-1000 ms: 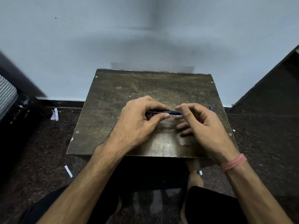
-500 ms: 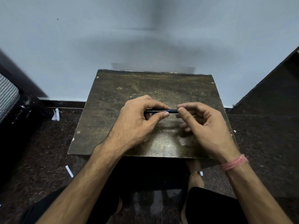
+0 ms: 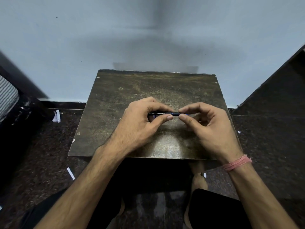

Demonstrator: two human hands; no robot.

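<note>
wrist band (image 3: 237,163): pink thread, right wrist | forearms (image 3: 92,184): bare, hairy | shorts (image 3: 214,210): black

One pen (image 3: 165,113). Two hands: left hand (image 3: 140,126), right hand (image 3: 209,129). One worktop (image 3: 132,86). One pink wrist band (image 3: 237,162). Four paper bits (image 3: 56,116).

Dim, cool light falls from overhead; glare shines on the desk's (image 3: 115,113) near edge, the wall (image 3: 66,47) looks smeared, and edges bend.
</note>
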